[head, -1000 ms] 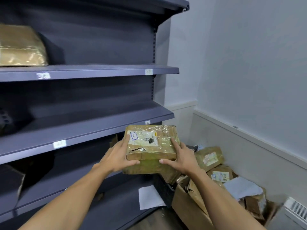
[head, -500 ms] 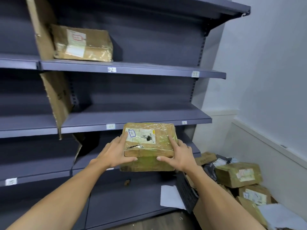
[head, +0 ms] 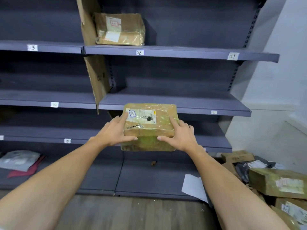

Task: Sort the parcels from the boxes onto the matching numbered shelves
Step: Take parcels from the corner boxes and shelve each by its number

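Parcel (head: 150,127) at frame centre, long axis left-to-right, clasped at both ends by your left grip (head: 116,131) and right grip (head: 181,135); shelf (head: 199,102) directly behind it.

A tall strip of torn cardboard (head: 98,77) stands upright, left of centre. Low on the right, a white sheet of paper (head: 193,186) hangs over the grey wood-grain floor (head: 132,214). A small brown scrap (head: 153,163) lies up-left of the paper. A pale wall (head: 274,97) closes the right side.
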